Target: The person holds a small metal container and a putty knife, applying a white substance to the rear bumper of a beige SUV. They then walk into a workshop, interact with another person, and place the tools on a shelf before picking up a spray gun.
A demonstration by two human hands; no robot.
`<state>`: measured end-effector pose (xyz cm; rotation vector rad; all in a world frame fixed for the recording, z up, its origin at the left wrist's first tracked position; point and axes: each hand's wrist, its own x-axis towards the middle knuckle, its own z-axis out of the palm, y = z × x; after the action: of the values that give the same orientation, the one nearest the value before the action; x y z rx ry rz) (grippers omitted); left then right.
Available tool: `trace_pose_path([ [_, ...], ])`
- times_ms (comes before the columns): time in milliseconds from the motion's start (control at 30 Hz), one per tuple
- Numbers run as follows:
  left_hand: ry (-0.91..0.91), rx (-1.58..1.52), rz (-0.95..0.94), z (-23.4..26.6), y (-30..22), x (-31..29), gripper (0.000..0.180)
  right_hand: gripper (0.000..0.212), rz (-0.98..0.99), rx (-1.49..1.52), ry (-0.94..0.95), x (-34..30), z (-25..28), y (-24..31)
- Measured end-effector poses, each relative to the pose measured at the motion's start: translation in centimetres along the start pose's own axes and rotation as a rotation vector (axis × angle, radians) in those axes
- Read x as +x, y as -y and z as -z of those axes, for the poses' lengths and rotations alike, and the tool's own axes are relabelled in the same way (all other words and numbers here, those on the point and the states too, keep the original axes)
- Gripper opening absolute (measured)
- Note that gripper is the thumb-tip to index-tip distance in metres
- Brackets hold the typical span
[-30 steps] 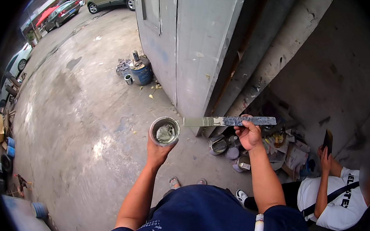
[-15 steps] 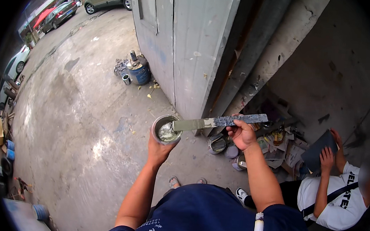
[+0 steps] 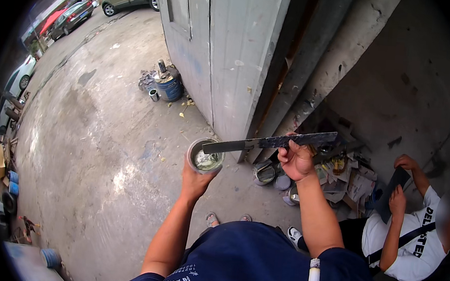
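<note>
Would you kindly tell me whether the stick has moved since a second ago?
Yes: judged against the grey door, the stick has shifted left, its tip now past the rim of the cup.

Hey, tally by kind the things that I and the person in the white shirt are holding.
Round translucent cup in your left hand: 1
Long, flat, paint-crusted stick in your right hand: 1
Flat, dark grey sheet: 1
Total: 3

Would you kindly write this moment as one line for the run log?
left hand: holding cup | right hand: holding stick, far end at cup's mouth | around: blue bucket near grey panel, person holding dark sheet
</note>
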<state>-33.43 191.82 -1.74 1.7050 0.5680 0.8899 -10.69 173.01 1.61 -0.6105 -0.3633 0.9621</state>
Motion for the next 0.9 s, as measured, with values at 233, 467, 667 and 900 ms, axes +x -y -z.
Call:
trace_pose_path([
  [233,-0.029,0.021,-0.001,0.1,0.3,-0.2,0.07,0.019,-0.012,0.032,0.073,0.2,-0.4,-0.7],
  [467,-0.016,-0.02,-0.01,0.1,-0.2,-0.1,0.069,0.026,0.001,-0.022,0.005,-0.2,-0.1,-1.0],
  [667,-0.019,-0.033,-0.032,0.1,0.5,-0.3,0.068,0.031,-0.102,-0.152,-0.129,-1.1,2.2,-0.3],
  [900,-0.025,-0.052,0.006,0.4,0.8,-1.1,0.07,0.029,-0.053,-0.142,-0.237,-2.1,5.0,1.7],
])
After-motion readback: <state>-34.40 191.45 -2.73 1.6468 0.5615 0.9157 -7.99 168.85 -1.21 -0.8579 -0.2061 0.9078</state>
